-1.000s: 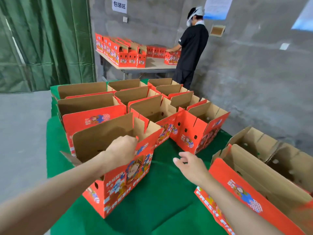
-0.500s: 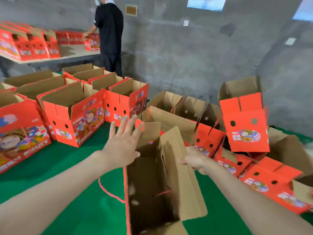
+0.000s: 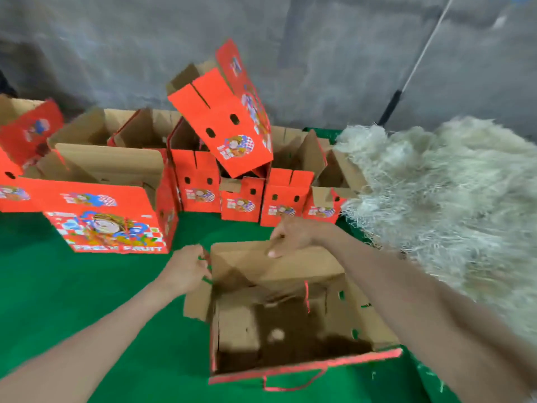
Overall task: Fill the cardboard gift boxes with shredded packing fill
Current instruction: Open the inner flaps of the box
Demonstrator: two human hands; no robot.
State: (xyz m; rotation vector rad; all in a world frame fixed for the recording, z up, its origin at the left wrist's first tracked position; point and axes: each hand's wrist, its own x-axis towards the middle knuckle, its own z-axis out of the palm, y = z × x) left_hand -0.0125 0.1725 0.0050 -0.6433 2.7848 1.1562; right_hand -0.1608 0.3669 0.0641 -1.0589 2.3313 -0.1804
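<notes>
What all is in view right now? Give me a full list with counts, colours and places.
open box: one, brown inside with red edges, nearest the camera on the cloth, empty.
large box: one, red with fruit print, left of centre, top open.
small boxes: a row of about four, red, behind the open box; more behind, count unclear.
tilted box: one, red, perched askew on that row.
shredded fill: one big pile, pale straw colour, at right.
cloth: one, green, covering the table.
pole: one, pale with dark base, leaning on the grey wall.
left hand: at the open box's left flap.
right hand: on its far flap.
</notes>
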